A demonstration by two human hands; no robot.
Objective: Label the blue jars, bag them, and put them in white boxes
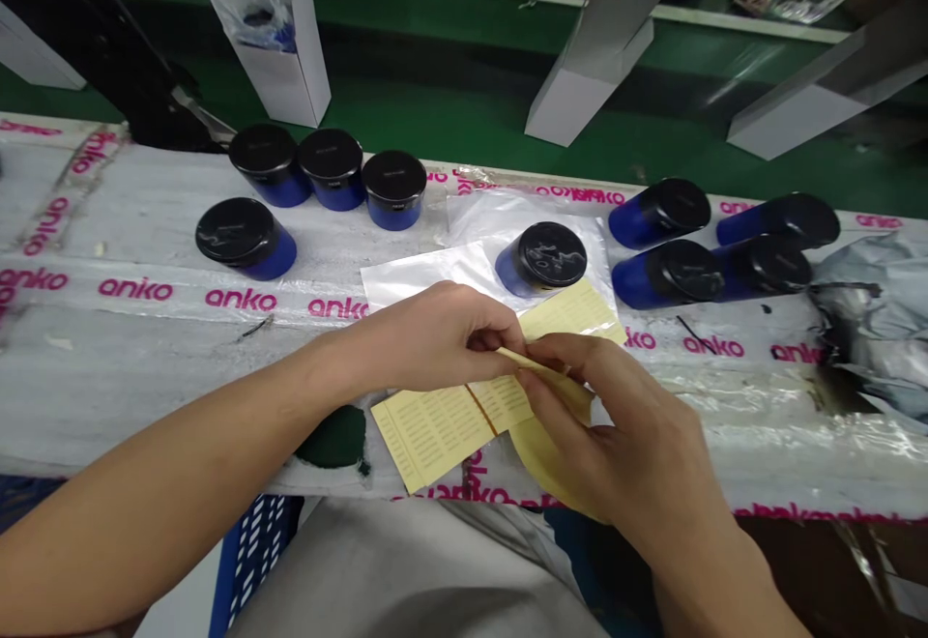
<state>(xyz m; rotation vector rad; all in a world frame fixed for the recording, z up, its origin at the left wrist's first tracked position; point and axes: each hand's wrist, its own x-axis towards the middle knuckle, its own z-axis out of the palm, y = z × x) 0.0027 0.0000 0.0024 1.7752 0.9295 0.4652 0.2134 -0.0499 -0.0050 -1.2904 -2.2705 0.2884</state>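
Note:
Both of my hands meet over the table, pinching the edge of a yellow label sheet (435, 435) with printed columns. My left hand (453, 333) has its thumb and fingers closed on the upper edge. Opposite it, my right hand (616, 425) grips the same edge, and a curled yellow piece (540, 464) hangs below its fingers. More yellow printed paper (580, 314) shows behind the fingertips; whether it is a separate sheet I cannot tell. Just beyond my hands, a blue jar with a black lid (540, 259) stands on a white plastic bag (427, 275).
Several more blue black-lidded jars (330, 169) stand at the left back, others (659, 213) at the right. Crumpled grey plastic (884, 309) lies at the right end. White boxes (279, 68) stand on a green surface (435, 87) beyond. A blue basket (253, 551) is below the table edge.

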